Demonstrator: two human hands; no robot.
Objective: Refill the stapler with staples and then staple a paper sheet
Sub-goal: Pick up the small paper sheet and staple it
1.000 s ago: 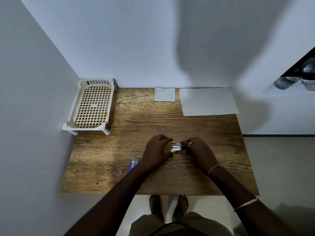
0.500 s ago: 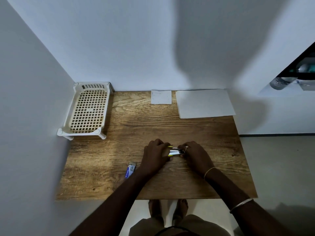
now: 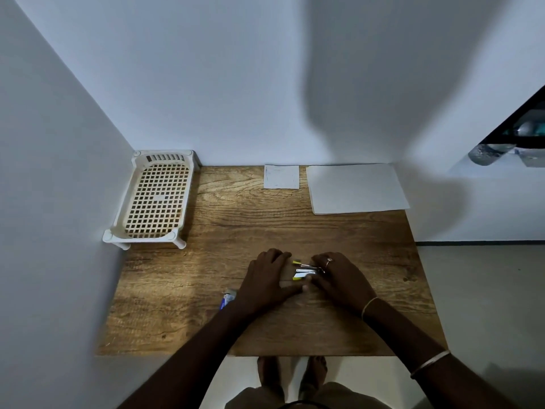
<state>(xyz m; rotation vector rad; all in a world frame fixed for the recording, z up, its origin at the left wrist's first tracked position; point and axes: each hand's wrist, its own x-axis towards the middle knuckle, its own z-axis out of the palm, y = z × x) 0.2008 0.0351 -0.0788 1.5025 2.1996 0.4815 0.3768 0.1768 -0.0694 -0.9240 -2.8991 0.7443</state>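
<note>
A small yellow and white stapler (image 3: 305, 270) is lying open near the front middle of a wooden surface (image 3: 236, 231), directly between two hands. The right hand (image 3: 339, 278) is gripping its right end, with fingers (image 3: 320, 259) curling over it. The left hand (image 3: 267, 278) is sitting at its left end, fingers curled and thumb reaching along the near side; whether it is gripping cannot be told. A blue staple box (image 3: 227, 299) is lying beside the left wrist. A paper sheet (image 3: 356, 188) is resting at the far right corner, well apart.
</note>
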